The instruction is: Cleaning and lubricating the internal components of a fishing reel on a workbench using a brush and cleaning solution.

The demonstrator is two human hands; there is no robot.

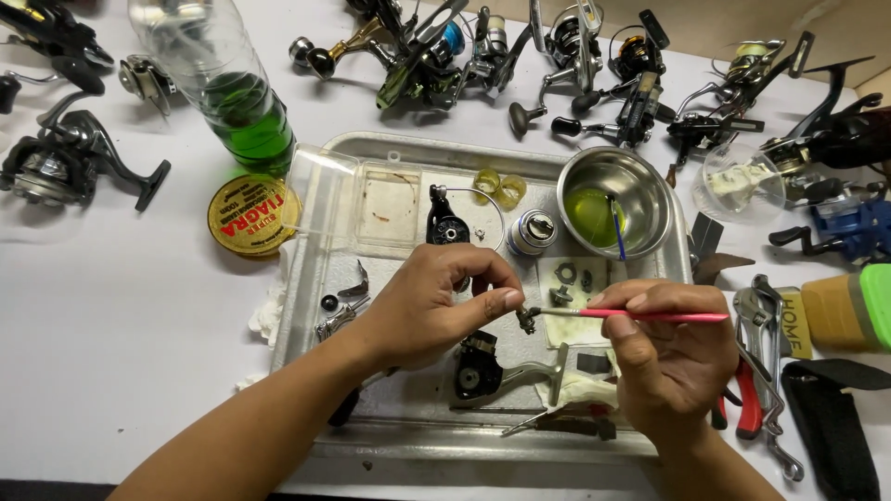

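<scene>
Above the tray [316, 278], left hand [427, 311] pinches a small gear [527, 320]; right hand [664, 357] grips a brush [640, 316] touching it.

Green-liquid bottle [232, 93], round yellow tin [252, 214], steel bowl [640, 190] (green fluid inside), red-handled pliers [747, 408], fishing reels [520, 46] behind

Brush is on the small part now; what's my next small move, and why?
Probably roll the small metal part slightly in the left hand fingertips: the pink-handled brush in the right hand touches only one side.
</scene>
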